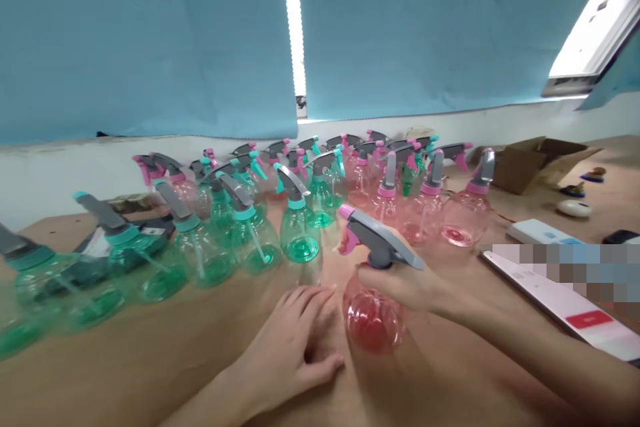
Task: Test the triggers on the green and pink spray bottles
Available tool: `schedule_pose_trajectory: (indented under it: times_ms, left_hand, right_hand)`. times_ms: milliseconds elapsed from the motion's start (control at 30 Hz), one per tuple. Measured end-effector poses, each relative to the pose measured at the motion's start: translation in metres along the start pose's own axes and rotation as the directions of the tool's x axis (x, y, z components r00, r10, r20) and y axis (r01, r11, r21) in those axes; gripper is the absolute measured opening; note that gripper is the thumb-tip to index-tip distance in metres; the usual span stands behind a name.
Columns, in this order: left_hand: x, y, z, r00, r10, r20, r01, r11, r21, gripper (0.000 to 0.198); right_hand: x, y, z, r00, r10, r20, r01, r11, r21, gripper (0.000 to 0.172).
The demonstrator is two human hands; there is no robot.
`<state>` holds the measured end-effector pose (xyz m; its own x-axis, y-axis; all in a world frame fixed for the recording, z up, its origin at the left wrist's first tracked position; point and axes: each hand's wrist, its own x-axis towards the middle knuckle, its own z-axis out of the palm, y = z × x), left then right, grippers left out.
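My right hand [395, 280] is closed round the neck of a pink spray bottle [375, 323], just under its grey head with a pink trigger. The bottle is slightly tilted, and I cannot tell whether its base touches the table. To its left, my left hand [295, 340] rests on the table with fingers stretched out and the thumb apart, holding nothing. Beyond my left hand stands a green spray bottle [300, 240] with a grey and turquoise head. A pink spray bottle [423, 220] stands behind my right hand.
Several more green spray bottles [203, 260] line the left, and pink and green ones crowd the back. A phone [545, 293] with a lit screen lies on the right, near a white box [543, 232]. Farther back are an open cardboard box [530, 163] and a white mouse-shaped object [574, 208].
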<state>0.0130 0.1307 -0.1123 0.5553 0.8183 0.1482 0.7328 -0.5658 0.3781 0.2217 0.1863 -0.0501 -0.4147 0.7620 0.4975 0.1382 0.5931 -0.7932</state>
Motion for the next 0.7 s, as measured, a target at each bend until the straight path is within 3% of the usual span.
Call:
schedule_pose_trajectory:
  times_ms: [300,533,700]
  left_hand:
    - [0.001,-0.003,0.003,1.0,0.027,0.004,-0.027,0.999,0.03,0.069]
    - [0.001,-0.003,0.002,0.999,0.036,0.003,-0.036,0.999,0.039,0.064]
    - [0.0,-0.004,0.004,0.999,0.042,-0.008,-0.042,0.998,0.04,0.063]
  right_hand:
    - [-0.004,-0.001,-0.002,0.997,0.08,-0.005,-0.08,0.997,-0.019,0.02]
    - [0.0,0.01,0.004,0.999,0.015,-0.05,-0.011,0.997,0.081,0.054]
    - [-0.002,0.012,0.003,0.999,0.043,0.004,-0.043,0.998,0.047,0.054]
